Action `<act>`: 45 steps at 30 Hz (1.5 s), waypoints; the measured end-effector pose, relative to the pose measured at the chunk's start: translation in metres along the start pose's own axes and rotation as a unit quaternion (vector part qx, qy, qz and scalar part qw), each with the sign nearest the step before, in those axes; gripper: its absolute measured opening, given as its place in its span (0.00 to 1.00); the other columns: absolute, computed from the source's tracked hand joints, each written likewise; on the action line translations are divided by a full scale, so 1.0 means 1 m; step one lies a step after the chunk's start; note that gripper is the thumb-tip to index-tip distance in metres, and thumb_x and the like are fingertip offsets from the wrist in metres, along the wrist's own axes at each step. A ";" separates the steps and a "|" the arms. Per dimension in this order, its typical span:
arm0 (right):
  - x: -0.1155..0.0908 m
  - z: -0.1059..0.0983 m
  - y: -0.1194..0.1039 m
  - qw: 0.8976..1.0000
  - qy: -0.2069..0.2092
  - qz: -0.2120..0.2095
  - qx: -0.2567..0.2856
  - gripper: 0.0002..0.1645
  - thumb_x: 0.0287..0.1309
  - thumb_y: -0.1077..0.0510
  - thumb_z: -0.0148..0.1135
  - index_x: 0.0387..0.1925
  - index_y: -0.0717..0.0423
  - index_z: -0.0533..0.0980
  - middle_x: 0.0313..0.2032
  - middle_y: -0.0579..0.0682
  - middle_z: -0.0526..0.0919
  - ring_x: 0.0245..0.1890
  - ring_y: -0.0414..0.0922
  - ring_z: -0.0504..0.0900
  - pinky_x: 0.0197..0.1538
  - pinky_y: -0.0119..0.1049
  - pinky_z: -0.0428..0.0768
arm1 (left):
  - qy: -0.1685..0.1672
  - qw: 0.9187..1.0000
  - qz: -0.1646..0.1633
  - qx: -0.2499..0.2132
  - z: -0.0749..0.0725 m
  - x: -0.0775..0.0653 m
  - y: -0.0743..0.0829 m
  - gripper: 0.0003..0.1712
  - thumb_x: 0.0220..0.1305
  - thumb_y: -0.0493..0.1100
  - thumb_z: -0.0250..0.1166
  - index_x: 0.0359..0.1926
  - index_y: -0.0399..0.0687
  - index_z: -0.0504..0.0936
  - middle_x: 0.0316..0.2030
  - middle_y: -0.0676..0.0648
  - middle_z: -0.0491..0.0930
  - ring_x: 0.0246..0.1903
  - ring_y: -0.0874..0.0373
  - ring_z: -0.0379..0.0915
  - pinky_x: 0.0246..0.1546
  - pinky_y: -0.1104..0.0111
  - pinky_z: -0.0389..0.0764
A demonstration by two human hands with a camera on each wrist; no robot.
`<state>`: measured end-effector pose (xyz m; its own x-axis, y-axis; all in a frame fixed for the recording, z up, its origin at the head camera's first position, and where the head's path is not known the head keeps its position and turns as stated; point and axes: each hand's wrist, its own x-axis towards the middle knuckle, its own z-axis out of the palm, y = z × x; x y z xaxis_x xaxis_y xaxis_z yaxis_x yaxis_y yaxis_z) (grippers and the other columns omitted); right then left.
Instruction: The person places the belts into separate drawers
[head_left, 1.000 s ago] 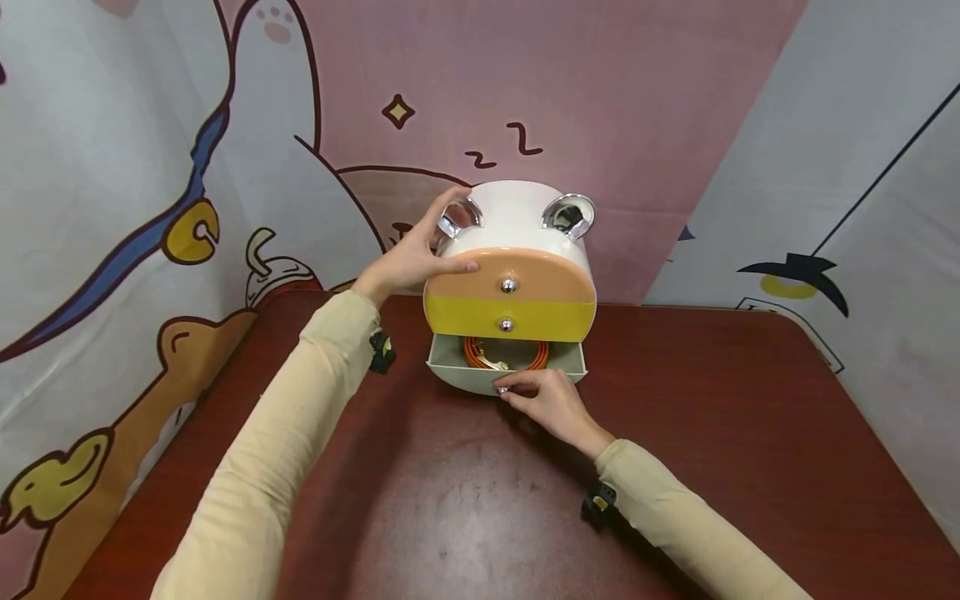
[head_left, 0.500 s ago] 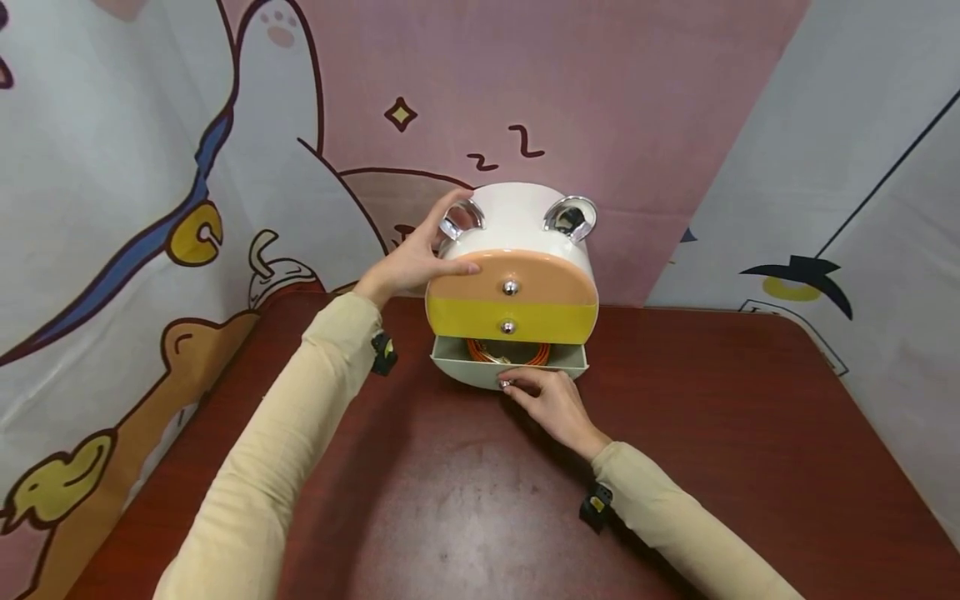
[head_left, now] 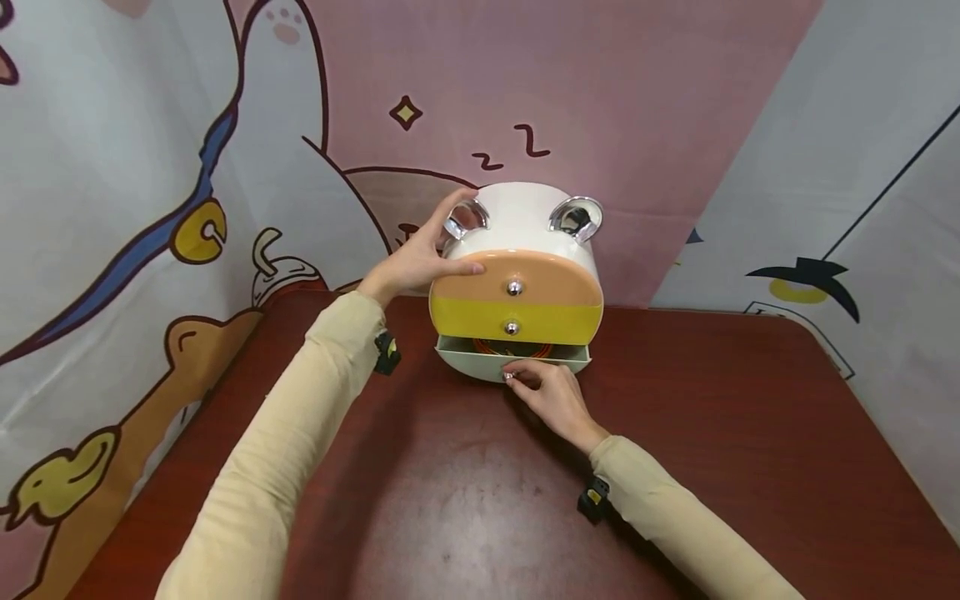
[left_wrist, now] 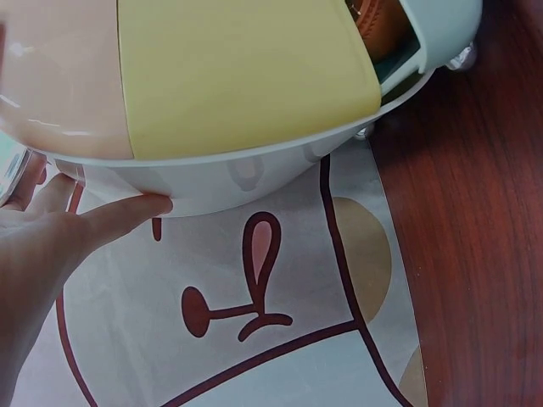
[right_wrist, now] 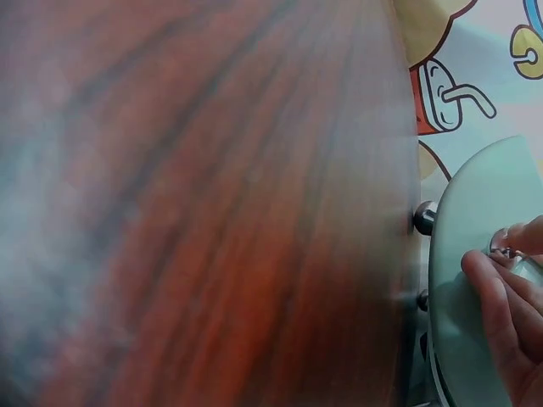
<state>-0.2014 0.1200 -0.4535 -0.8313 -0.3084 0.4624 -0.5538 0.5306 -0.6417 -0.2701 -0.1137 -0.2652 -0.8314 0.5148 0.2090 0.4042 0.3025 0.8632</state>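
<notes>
A small white drawer cabinet (head_left: 525, 218) with chrome ears stands at the table's back. Its orange upper drawer (head_left: 472, 285) and yellow middle drawer (head_left: 465, 318) are closed. The pale green bottom drawer (head_left: 467, 363) is partly pulled out. Inside it lies an orange-red coil (left_wrist: 380, 30), mostly hidden by the drawer above. My left hand (head_left: 416, 260) grips the cabinet's upper left side, thumb on the front and fingers by the left ear. My right hand (head_left: 555, 400) pinches the bottom drawer's silver knob (right_wrist: 501, 244) between thumb and fingers.
The cabinet stands on a glossy reddish-brown table (head_left: 465, 517). Close behind it hangs a cartoon-printed cloth (head_left: 600, 100), which also covers the sides. Small metal feet (right_wrist: 426, 218) show under the cabinet in the right wrist view.
The bottom drawer has slid further into the cabinet, with my right hand moving along on its knob. Less of the coil shows now. My left hand keeps its hold on the cabinet.
</notes>
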 end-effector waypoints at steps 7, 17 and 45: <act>0.005 0.001 -0.003 1.000 0.000 0.028 -0.010 0.09 0.56 0.61 0.69 0.40 0.51 0.85 0.37 0.44 0.86 0.33 0.40 0.85 0.36 0.39 0.81 | 0.003 1.000 -0.005 -0.003 0.001 0.000 0.001 0.55 0.56 0.37 0.73 0.75 0.62 0.47 0.62 0.44 0.56 0.46 0.42 0.70 0.44 0.57 0.75; 0.012 0.000 -0.004 1.000 0.000 0.030 -0.004 0.08 0.56 0.64 0.69 0.39 0.55 0.85 0.38 0.46 0.86 0.35 0.43 0.85 0.38 0.40 0.81 | 0.002 1.000 -0.006 -0.002 0.001 0.000 0.000 0.55 0.55 0.37 0.73 0.75 0.61 0.47 0.65 0.45 0.54 0.47 0.42 0.70 0.45 0.57 0.75; 0.018 0.007 -0.006 0.998 0.035 0.049 -0.008 0.08 0.55 0.65 0.68 0.38 0.55 0.84 0.35 0.47 0.86 0.35 0.44 0.85 0.36 0.41 0.80 | 0.007 1.000 0.003 0.001 -0.003 0.011 -0.025 0.56 0.54 0.41 0.74 0.74 0.72 0.48 0.65 0.53 0.53 0.45 0.46 0.71 0.42 0.57 0.77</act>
<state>-0.2133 0.1061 -0.4453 -0.8758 -0.1989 0.4398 -0.4686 0.5687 -0.6760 -0.2904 -0.1185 -0.2831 -0.8343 0.5050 0.2211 0.4106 0.3017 0.8605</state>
